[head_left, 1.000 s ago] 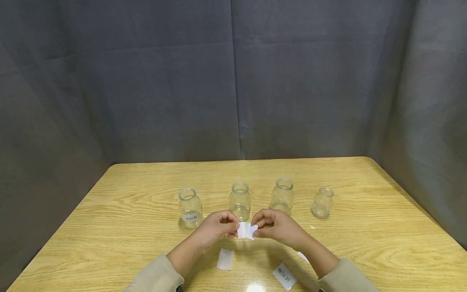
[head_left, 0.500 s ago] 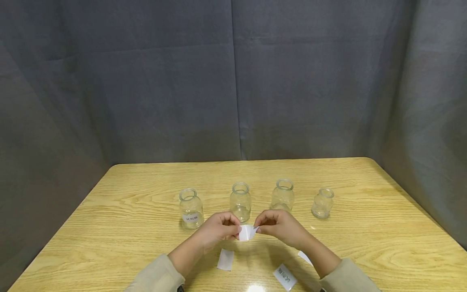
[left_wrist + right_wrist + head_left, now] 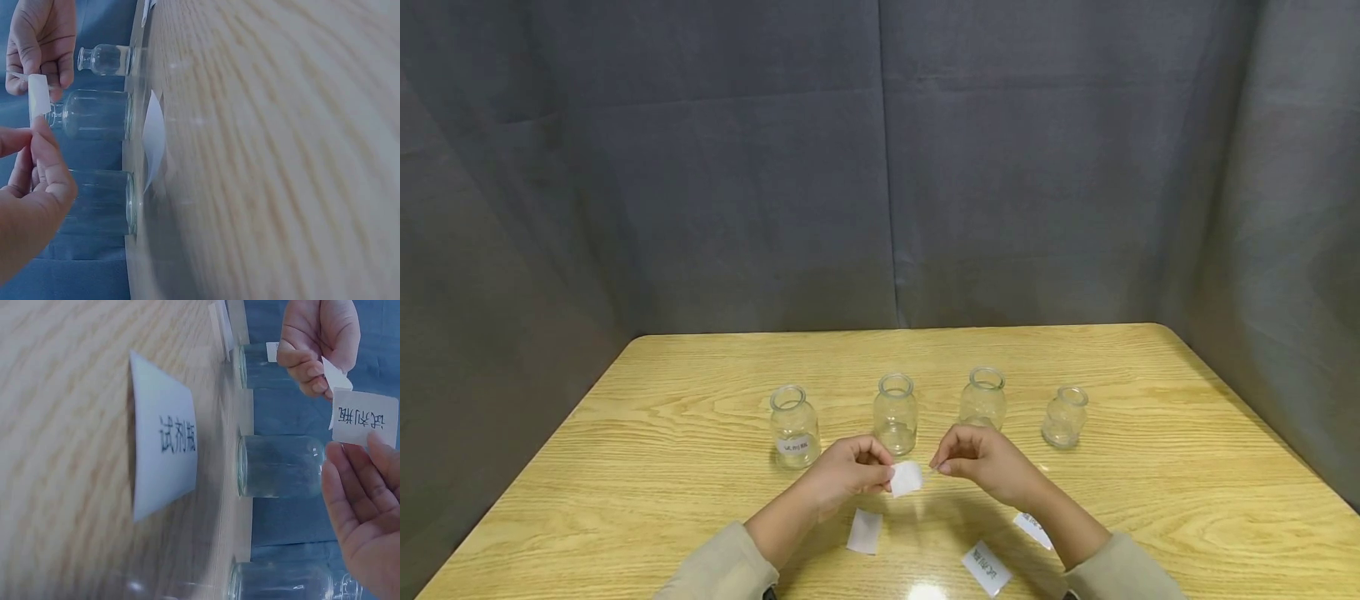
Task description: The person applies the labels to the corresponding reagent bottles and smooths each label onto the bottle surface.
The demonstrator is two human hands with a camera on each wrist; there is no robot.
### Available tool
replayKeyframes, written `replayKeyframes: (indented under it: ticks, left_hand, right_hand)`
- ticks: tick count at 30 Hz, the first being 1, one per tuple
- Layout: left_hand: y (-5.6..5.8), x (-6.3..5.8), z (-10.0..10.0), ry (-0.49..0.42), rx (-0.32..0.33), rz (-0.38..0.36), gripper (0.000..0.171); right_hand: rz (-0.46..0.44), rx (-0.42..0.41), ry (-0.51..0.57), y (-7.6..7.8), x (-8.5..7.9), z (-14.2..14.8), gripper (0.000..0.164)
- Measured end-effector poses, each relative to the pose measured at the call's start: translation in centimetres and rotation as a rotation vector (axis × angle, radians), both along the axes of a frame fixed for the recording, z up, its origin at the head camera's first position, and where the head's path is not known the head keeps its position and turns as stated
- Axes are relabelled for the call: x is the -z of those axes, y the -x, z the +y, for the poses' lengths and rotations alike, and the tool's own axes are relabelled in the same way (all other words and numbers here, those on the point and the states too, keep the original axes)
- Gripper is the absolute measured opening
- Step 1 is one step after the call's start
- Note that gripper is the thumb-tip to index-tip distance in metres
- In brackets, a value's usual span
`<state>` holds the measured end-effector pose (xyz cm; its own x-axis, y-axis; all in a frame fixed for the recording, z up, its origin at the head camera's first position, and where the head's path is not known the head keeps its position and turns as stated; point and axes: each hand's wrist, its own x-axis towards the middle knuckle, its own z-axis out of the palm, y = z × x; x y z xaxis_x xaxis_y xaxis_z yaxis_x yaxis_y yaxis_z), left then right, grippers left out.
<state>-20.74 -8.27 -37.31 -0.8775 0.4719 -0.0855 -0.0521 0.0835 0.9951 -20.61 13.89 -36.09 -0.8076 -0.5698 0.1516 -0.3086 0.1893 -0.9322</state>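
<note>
My left hand [image 3: 850,473] pinches a small white backing paper [image 3: 906,479] by its left edge above the table. Just to the right, my right hand [image 3: 983,463] pinches a peeled label sticker [image 3: 365,417] between thumb and fingertip. In the right wrist view, black characters show mirrored through the sticker, which overlaps the backing paper there. The head view shows the sticker almost edge-on. Behind my left hand stands a glass jar [image 3: 787,404] with a printed label on its front. Behind both hands are a middle jar [image 3: 895,408] and a right-hand jar [image 3: 982,400], without visible labels.
A smaller glass jar [image 3: 1063,417] stands at the right. On the wooden table [image 3: 625,500] near me lie a plain white slip [image 3: 865,532], a printed label [image 3: 987,568] and another printed label [image 3: 1033,530] partly under my right forearm. Dark curtains surround the table.
The sticker was stretched between both hands with its backing; now the two have come apart. My right hand has moved slightly right and up, while the left has stayed nearly still.
</note>
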Motion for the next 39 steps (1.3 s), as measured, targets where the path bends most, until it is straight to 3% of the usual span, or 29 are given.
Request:
replayKeyframes:
  ticks: [6, 10, 16, 30, 39]
  left_hand:
    - [0.0, 0.1, 0.0, -0.003, 0.004, 0.0, 0.01]
    - [0.0, 0.2, 0.1, 0.004, 0.047, 0.0, 0.012]
    - [0.0, 0.4, 0.3, 0.059, 0.093, -0.003, 0.014]
    - [-0.1, 0.3, 0.8, 0.063, 0.1, -0.014, 0.021]
    - [0.1, 0.4, 1.1, 0.042, 0.046, 0.029, 0.016]
  right_hand:
    - [-0.027, 0.04, 0.001, 0.0, -0.1, 0.2, 0.009]
    - [-0.054, 0.054, 0.011, 0.1, 0.0, 0.3, 0.011]
    - [-0.026, 0.059, -0.015, 0.1, 0.3, 0.0, 0.013]
    - [-0.004, 0.07, -0.044, 0.0, 0.4, -1.0, 0.014]
    - [-0.002, 0.096, -0.049, 0.1, 0.4, -1.3, 0.016]
